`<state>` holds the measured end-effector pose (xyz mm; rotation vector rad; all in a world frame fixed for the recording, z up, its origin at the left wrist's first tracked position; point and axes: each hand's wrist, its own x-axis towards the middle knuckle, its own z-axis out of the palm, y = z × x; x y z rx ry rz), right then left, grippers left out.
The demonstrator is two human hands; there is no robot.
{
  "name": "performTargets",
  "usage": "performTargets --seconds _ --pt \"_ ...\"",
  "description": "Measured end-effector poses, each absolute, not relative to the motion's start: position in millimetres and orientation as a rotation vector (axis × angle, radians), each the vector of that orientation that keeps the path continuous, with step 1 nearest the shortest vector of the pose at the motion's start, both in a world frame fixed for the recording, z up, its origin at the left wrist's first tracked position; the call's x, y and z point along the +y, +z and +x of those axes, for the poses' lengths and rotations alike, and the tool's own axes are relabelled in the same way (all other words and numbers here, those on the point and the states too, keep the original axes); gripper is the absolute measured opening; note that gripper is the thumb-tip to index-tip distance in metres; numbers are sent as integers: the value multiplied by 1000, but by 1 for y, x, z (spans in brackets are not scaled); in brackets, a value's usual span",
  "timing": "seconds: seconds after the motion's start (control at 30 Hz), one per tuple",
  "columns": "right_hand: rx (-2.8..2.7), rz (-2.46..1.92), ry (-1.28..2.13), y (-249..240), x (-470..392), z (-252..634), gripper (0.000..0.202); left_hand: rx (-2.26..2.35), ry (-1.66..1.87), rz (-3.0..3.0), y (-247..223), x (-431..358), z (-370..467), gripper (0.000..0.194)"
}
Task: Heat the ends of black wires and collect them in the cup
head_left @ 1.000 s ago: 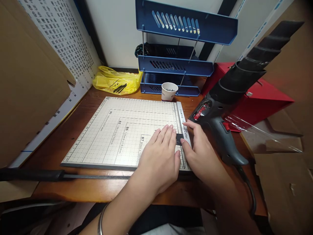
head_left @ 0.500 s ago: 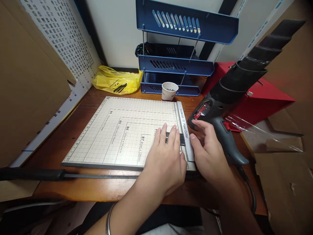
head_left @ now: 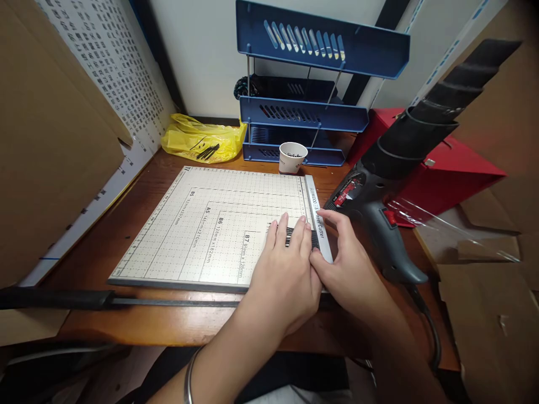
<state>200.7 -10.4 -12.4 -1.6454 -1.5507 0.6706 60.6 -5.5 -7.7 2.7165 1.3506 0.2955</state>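
Note:
A paper cutter [head_left: 168, 235] with a printed grid lies on the wooden table. Several thin black strips [head_left: 315, 238] lie side by side near its right edge, reaching the silver rail [head_left: 314, 196]. My left hand [head_left: 286, 272] rests flat over the strips, fingers extended and slightly apart, pressing them on the board. My right hand [head_left: 349, 261] is at the rail, thumb near the strips' ends and index finger stretched over the rail, with a gap between them. Whether its thumb touches the strips is hard to see.
The cutter's long arm with a black handle [head_left: 59, 299] lies along the front edge. A paper cup [head_left: 291, 163] holds dark bits behind the board. A heat gun [head_left: 379, 213] stands at the right, near a red box [head_left: 463, 168]. Behind are a yellow bag [head_left: 177, 137] and blue trays [head_left: 303, 115].
My right hand has moved left, over the rail and up against my left hand. My left hand stays in place on the strips.

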Motion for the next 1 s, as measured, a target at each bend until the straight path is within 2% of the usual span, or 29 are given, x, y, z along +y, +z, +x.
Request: performTargets --seconds 0.3,0.57,1.0 --pt "-1430 -1539 755 -16 -10 210 56 1390 461 2746 -10 -12 57 64" --pt "-1378 -1586 896 -14 0 202 81 1514 446 2763 -11 -19 29 61" --pt "-1435 -1607 808 -9 2 199 70 1508 428 2794 -14 -18 30 58"
